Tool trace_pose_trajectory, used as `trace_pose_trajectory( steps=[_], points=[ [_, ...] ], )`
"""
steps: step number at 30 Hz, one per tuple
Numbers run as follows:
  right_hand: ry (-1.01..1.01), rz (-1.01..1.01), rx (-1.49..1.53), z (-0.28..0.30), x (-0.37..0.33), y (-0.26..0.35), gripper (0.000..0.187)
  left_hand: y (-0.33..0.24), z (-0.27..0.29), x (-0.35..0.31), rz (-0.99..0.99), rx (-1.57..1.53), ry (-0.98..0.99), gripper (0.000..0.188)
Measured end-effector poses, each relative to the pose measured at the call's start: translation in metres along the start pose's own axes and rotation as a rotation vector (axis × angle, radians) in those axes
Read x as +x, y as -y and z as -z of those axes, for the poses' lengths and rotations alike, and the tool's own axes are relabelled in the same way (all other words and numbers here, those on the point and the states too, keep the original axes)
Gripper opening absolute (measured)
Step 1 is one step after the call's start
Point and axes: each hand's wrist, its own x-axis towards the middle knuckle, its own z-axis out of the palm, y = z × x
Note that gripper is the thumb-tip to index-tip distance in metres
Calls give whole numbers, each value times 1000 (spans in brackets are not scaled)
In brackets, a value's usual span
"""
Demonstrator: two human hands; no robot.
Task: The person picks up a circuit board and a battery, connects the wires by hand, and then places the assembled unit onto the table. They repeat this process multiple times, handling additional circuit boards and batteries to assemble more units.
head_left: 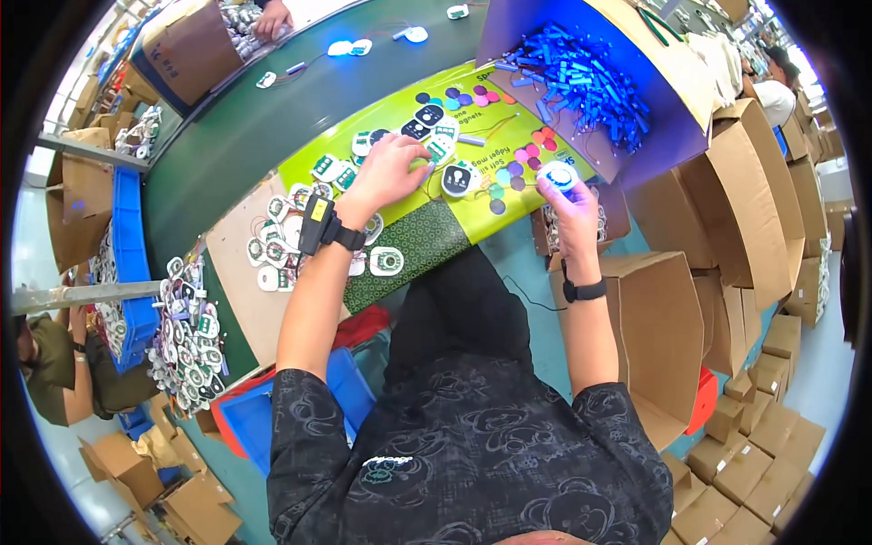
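My right hand (576, 218) pinches a round white circuit module (558, 174) that glows blue-white, held above the right end of the work surface. Over the middle of the surface, my left hand (392, 170) has its fingers apart and slightly curled, beside a white module with a green circuit board (441, 148). Nothing plainly shows in its grasp. A black-faced round module (458, 179) lies between the two hands. Two more dark-faced modules (429, 115) rest beyond my left hand. Several white modules (274, 243) with green boards lie around and under my left wrist.
A cardboard box of blue cylindrical batteries (581, 82) stands at the far right. Beyond the surface runs a green conveyor belt (245, 118) carrying modules, one lit. A heap of modules (191, 336) lies left. Open cartons (658, 336) stand right. Co-workers are at left and far side.
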Motion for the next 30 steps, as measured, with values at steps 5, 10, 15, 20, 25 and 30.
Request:
trace_pose_trajectory(
  steps=[5, 10, 15, 20, 25, 30],
  points=[
    [-47, -89, -53, 14, -12, -25, 25, -19, -10, 12, -68, -154, -16, 21],
    [-29, -78, -138, 16, -21, -25, 30, -61, -25, 18, 163, 141, 118, 43],
    [9, -99, -73, 8, -25, -24, 29, -69, -45, 23, 231, 241, 200, 44],
    [38, -207, 91, 4, -22, -23, 28, -61, -23, 20, 215, -61, -144, 32],
    [112, -347, 263, -1, -13, -28, 30, -61, 8, -4, 563, -1043, -243, 26],
    [142, -384, 456, -26, -17, -29, 30, -40, 6, -17, 602, -1613, -502, 16]
  ],
)
